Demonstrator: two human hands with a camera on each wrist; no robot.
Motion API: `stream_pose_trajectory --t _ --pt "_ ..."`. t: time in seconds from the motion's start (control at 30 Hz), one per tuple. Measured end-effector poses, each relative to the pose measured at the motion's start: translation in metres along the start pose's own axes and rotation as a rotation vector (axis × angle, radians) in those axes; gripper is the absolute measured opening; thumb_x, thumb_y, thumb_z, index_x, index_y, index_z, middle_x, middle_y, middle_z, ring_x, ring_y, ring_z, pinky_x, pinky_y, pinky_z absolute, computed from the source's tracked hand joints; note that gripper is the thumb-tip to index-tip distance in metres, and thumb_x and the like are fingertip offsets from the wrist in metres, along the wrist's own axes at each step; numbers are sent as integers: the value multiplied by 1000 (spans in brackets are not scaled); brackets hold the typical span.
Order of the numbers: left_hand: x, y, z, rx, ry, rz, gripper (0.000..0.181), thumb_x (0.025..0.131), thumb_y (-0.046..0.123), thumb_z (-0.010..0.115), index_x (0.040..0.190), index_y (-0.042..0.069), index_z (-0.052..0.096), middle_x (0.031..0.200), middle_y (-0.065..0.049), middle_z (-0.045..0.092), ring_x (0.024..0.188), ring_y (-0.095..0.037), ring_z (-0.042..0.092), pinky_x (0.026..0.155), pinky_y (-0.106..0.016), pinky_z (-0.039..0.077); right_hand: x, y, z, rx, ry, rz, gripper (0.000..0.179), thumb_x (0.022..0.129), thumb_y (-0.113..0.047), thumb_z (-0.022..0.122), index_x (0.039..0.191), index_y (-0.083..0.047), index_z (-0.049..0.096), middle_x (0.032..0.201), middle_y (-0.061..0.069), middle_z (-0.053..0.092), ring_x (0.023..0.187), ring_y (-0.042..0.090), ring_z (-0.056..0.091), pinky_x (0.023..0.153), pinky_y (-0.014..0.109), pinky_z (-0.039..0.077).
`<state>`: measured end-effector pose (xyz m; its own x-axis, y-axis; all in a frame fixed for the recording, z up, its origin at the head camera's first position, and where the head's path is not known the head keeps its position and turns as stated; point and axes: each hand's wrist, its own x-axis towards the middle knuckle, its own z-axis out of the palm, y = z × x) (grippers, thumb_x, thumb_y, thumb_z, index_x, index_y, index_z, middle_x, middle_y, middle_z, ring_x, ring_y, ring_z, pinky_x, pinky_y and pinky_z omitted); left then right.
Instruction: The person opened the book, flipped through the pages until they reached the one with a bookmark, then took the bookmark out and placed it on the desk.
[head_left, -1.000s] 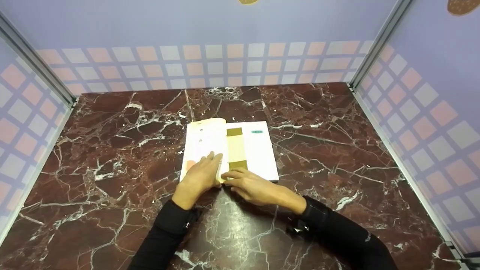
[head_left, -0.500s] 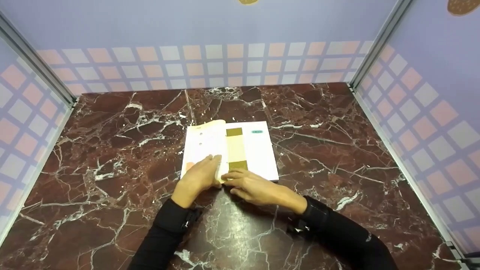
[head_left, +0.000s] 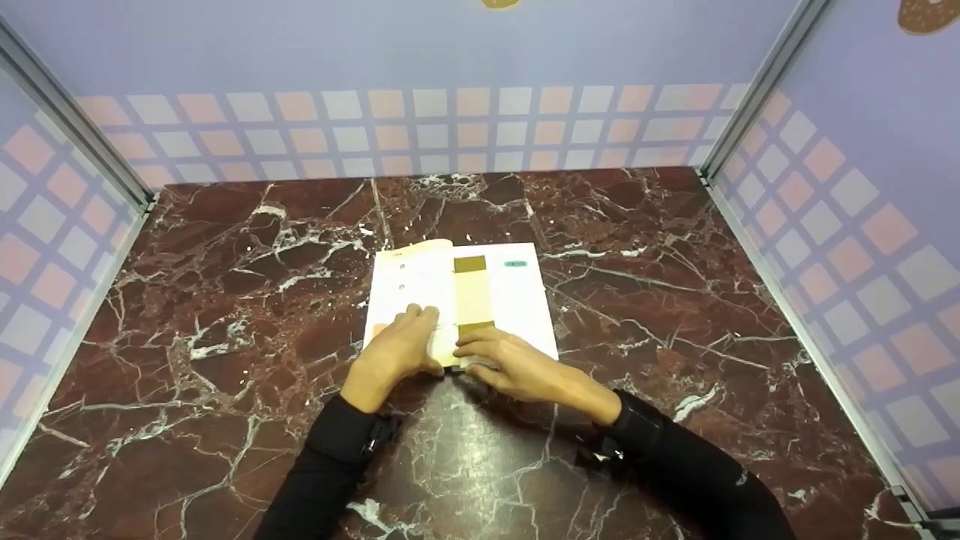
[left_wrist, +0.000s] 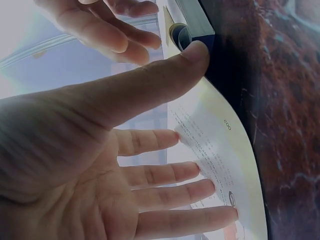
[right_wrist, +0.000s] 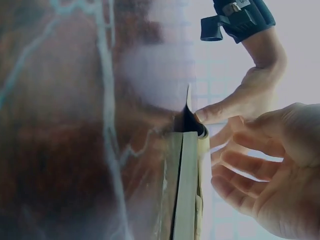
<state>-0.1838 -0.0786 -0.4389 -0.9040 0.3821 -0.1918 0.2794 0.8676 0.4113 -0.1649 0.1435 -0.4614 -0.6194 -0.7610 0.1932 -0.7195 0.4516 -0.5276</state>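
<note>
A thick open book (head_left: 517, 300) lies on the table, its left leaf bowed up near the spine. My left hand (head_left: 395, 349) rests on the left page (head_left: 405, 274) with straight fingers, the fingertips on the print in the left wrist view. Its thumb (left_wrist: 180, 65) lies at the book's near edge beside the spine. On the right page, my right hand (head_left: 517, 367) is at the near end of the olive and yellow band (head_left: 472, 296). In the right wrist view its fingers (right_wrist: 250, 165) are loosely bent, with nothing between them, beside the book's page block (right_wrist: 187, 185).
The book sits on a dark red marbled table (head_left: 225, 337) with white veins. Lilac panels with a pink and white checked band (head_left: 427, 131) enclose the back and both sides. Grey metal posts (head_left: 772, 75) stand at the back corners.
My right hand has shifted a little right, away from the spine at the near edge. The left leaf's far edge has come down slightly, and my left fingertips have slid a little left.
</note>
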Motion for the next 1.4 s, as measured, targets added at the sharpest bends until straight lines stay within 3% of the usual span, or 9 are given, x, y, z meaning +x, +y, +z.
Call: stream_pose_trajectory --t 0.13,0.37,0.53,0.7,1.0,1.4 --pt "0 0 1 0 5 0 62 71 19 94 117 3 55 115 -18 54 107 -40 57 91 -57 48 -1 1 -5 48 50 24 31 99 -9 66 127 3 68 134 19 64 124 31 61 110 41 47" --pt "-1 -1 2 -3 6 1 65 71 19 95 119 2 55 116 -19 54 108 -40 55 92 -57 48 -1 3 -14 179 201 130 26 95 -3 70 120 7 69 115 19 71 95 25 70 81 31 60" --pt "-2 -1 2 -5 13 9 66 70 19 95 119 1 55 115 -19 54 107 -40 55 91 -57 49 -3 6 -21 168 317 210 25 92 -1 73 115 10 69 110 22 71 89 29 71 76 33 61" --pt "-2 -2 1 -10 6 5 66 71 19 94 119 1 54 117 -19 53 108 -40 54 92 -57 49 -4 11 -26 103 389 296 27 91 -4 75 115 9 70 108 21 73 87 31 73 78 42 61" --pt "-1 -2 0 -17 -3 -6 67 71 21 94 122 2 54 117 -18 54 108 -39 54 94 -56 48 -5 24 -35 69 431 440 33 94 -11 74 120 8 68 92 15 74 77 27 71 69 41 59" --pt "0 -1 -1 -16 1 4 68 70 20 95 122 1 56 117 -19 56 108 -40 56 92 -56 50 -4 35 -37 287 367 618 44 98 -13 69 133 12 59 103 23 70 66 29 74 54 28 60"
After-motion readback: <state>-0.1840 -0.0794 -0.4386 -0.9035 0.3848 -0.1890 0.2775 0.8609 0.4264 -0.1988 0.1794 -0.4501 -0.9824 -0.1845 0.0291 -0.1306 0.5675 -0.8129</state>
